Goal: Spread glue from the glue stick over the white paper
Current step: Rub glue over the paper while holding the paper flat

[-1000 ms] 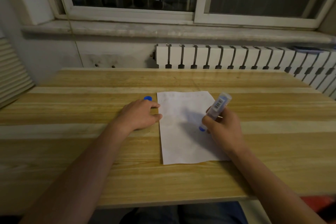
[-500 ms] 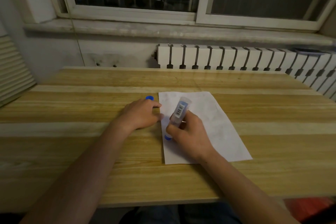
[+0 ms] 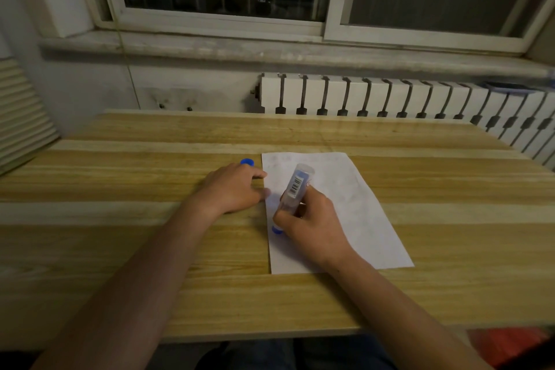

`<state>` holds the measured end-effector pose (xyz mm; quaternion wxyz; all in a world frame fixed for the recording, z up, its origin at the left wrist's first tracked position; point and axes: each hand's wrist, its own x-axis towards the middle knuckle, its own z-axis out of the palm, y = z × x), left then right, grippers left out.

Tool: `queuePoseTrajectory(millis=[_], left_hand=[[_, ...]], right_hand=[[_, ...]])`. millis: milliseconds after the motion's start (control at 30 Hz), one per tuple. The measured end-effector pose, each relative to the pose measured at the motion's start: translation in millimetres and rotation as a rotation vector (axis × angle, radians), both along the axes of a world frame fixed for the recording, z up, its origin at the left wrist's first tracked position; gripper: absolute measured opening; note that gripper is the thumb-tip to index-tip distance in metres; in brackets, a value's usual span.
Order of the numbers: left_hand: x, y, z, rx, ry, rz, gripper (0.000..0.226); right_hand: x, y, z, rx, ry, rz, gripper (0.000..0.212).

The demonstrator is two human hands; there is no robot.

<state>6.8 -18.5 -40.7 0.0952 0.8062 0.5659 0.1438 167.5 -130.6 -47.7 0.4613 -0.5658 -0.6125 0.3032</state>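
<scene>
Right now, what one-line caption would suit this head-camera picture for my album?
Right hand rubs a glue stick along the white paper while the left hand steadies its edge.

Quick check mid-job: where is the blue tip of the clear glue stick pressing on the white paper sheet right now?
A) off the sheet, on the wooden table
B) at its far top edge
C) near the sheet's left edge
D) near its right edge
C: the right hand grips the clear glue stick, whose blue tip meets the white paper sheet close to its left edge.

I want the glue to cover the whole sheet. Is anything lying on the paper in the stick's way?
Only the left hand, whose fingertips touch the white paper at its left edge. The right hand holds the glue stick.
</scene>
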Motion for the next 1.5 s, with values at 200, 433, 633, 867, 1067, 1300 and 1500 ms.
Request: queuePoseTrajectory(millis=[200, 433, 633, 867, 1067, 1300, 1500], left_hand=[[-1, 2, 0, -0.013, 0.002, 0.014, 0.055], [1, 0, 1, -0.010, 0.009, 0.015, 0.054], [0, -1, 2, -0.018, 0.002, 0.023, 0.053], [0, -3, 3, -0.027, -0.007, 0.007, 0.052], [-1, 0, 0, -0.022, -0.019, -0.004, 0.052], [-4, 7, -8, 0.005, -0.027, -0.001, 0.055], [-4, 7, -9, -0.001, -0.017, 0.002, 0.056]], right_hand=[[4, -1, 1, -0.012, -0.018, -0.023, 0.017], [13, -2, 0, -0.031, -0.012, -0.063, 0.020], [19, -3, 1, -0.054, 0.006, -0.072, 0.021], [25, -3, 2, -0.049, -0.003, -0.098, 0.018], [35, -4, -1, -0.054, -0.003, -0.111, 0.016], [46, -3, -4, -0.070, 0.028, -0.125, 0.025], [52, -4, -5, -0.056, 0.026, -0.141, 0.016]])
